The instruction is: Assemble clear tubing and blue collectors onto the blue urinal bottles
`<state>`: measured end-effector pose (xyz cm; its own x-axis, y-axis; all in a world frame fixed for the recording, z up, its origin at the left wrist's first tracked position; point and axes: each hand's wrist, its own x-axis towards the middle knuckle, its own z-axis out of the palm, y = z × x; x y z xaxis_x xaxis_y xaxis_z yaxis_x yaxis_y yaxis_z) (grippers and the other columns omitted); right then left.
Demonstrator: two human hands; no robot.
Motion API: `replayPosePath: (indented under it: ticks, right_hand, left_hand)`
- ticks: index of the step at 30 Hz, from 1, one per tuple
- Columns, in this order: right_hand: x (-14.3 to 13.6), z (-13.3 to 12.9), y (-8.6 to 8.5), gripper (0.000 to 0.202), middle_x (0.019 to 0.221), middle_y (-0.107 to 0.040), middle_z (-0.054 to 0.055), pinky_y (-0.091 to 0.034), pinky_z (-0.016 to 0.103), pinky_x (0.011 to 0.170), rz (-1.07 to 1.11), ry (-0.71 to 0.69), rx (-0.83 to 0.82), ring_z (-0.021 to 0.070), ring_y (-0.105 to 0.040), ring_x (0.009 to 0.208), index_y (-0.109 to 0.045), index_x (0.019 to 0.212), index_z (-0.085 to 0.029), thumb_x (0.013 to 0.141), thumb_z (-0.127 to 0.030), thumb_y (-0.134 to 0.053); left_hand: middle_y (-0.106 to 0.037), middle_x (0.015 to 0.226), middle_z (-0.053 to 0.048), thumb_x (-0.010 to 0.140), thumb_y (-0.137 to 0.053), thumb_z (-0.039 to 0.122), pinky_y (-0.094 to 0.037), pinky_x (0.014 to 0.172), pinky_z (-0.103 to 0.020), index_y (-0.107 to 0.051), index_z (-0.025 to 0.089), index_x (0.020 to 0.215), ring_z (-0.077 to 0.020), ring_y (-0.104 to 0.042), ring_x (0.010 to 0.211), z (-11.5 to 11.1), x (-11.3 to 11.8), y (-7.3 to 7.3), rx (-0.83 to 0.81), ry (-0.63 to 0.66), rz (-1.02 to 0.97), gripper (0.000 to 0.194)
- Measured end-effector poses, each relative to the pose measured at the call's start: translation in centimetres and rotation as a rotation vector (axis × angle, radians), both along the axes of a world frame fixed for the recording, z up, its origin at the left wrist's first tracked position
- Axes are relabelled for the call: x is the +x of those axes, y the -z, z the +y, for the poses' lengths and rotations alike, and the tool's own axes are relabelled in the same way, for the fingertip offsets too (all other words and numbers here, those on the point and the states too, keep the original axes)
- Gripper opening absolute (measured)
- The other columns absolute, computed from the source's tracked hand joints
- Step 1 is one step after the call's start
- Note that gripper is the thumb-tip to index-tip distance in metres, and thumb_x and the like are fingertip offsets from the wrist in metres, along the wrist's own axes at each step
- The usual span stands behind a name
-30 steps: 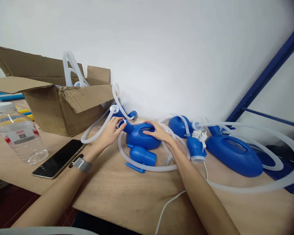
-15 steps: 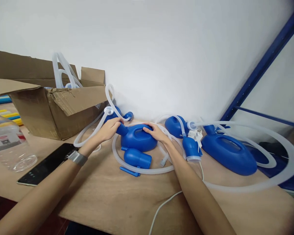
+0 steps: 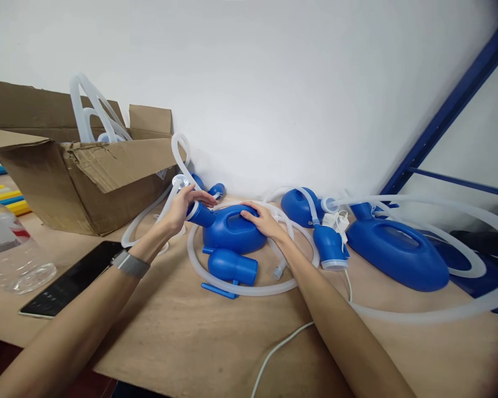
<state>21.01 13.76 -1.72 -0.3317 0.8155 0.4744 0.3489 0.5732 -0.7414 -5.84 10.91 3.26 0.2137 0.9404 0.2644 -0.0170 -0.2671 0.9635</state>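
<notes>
From here I see a broad, silvery-grey band (image 3: 131, 264) circling the left wrist (image 3: 148, 246) at eight o'clock; both forearms (image 3: 78, 326) are bare.

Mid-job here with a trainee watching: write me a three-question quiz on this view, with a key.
1. Which hand lies over the handle of the blue bottle between the hands?
A. Left hand
B. Right hand
2. True or false: whitish tubing sticks up out of the cardboard box.
3. Fill in: a watch with a metallic-looking band is on the ___ wrist.

Key: 1. B; 2. true; 3. left.
</notes>
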Motion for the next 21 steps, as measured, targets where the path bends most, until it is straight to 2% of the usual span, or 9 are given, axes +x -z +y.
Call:
replayPosePath:
  ticks: [4,8,11,13,15,17,19,21]
  right_hand:
    - [0.0,0.0,0.1,0.054,0.135,-0.068,0.009,-0.040,0.043,0.118,0.000,0.016,0.000,0.0287,-0.060,0.130,-0.071,0.126,-0.021,0.089,-0.060,-0.068]
    - [-0.1,-0.3,-0.1,0.052,0.135,-0.068,0.008,-0.040,0.044,0.118,-0.012,0.022,0.002,0.0286,-0.059,0.131,-0.072,0.126,-0.023,0.090,-0.060,-0.067]
    - [-0.1,-0.3,-0.3,0.054,0.134,-0.069,0.009,-0.041,0.044,0.118,-0.021,0.015,-0.001,0.0289,-0.060,0.130,-0.072,0.126,-0.022,0.089,-0.061,-0.067]
    - [-0.1,-0.3,-0.4,0.056,0.133,-0.069,0.010,-0.042,0.044,0.117,-0.028,0.006,-0.010,0.0292,-0.061,0.128,-0.072,0.126,-0.021,0.089,-0.063,-0.067]
    - [0.0,-0.3,-0.5,0.058,0.132,-0.069,0.011,-0.043,0.045,0.116,-0.033,-0.001,-0.019,0.0295,-0.061,0.127,-0.072,0.126,-0.019,0.089,-0.064,-0.067]
    - [0.1,-0.2,-0.5,0.062,0.132,-0.069,0.013,-0.043,0.045,0.115,-0.033,-0.005,-0.023,0.0300,-0.062,0.127,-0.072,0.127,-0.018,0.088,-0.065,-0.067]
    - [0.1,-0.1,-0.4,0.066,0.132,-0.069,0.014,-0.044,0.045,0.115,-0.031,-0.007,-0.025,0.0304,-0.062,0.127,-0.071,0.128,-0.016,0.087,-0.067,-0.067]
    - [0.2,0.1,-0.2,0.066,0.133,-0.069,0.013,-0.044,0.045,0.116,-0.028,-0.004,-0.027,0.0305,-0.061,0.128,-0.072,0.128,-0.017,0.086,-0.068,-0.068]
  left_hand:
    - [-0.078,0.092,-0.018,0.090,-0.042,0.065,-0.057,0.093,-0.043,-0.074,0.011,0.080,-0.0301,-0.073,0.091,0.6,0.2,-0.5,-0.115,-0.054,0.038,0.064]
    - [-0.078,0.081,-0.015,0.093,-0.043,0.060,-0.055,0.097,-0.046,-0.075,0.015,0.074,-0.0301,-0.075,0.084,1.1,0.5,-0.5,-0.029,-0.168,0.258,0.059]
    - [-0.078,0.085,-0.012,0.095,-0.039,0.062,-0.052,0.102,-0.045,-0.077,0.018,0.079,-0.0320,-0.073,0.097,1.0,0.6,-0.1,0.082,-0.233,0.332,0.061]
    - [-0.079,0.102,-0.010,0.096,-0.037,0.061,-0.047,0.110,-0.044,-0.079,0.019,0.087,-0.0331,-0.067,0.115,0.8,0.6,0.1,0.153,-0.257,0.328,0.060]
    - [-0.075,0.122,-0.007,0.097,-0.036,0.059,-0.039,0.120,-0.044,-0.080,0.019,0.096,-0.0327,-0.059,0.130,0.8,0.6,0.1,0.200,-0.216,0.311,0.059]
    - [-0.072,0.128,-0.008,0.096,-0.036,0.059,-0.037,0.122,-0.046,-0.078,0.018,0.107,-0.0323,-0.058,0.131,0.9,0.5,-0.1,0.171,-0.101,0.280,0.059]
    - [-0.074,0.121,-0.012,0.094,-0.036,0.063,-0.044,0.115,-0.050,-0.076,0.015,0.114,-0.0330,-0.065,0.119,1.0,0.5,-0.5,0.069,0.022,0.244,0.066]
    - [-0.077,0.108,-0.015,0.091,-0.037,0.065,-0.050,0.106,-0.050,-0.078,0.011,0.107,-0.0337,-0.069,0.108,1.2,0.5,-0.9,-0.034,0.103,0.233,0.070]
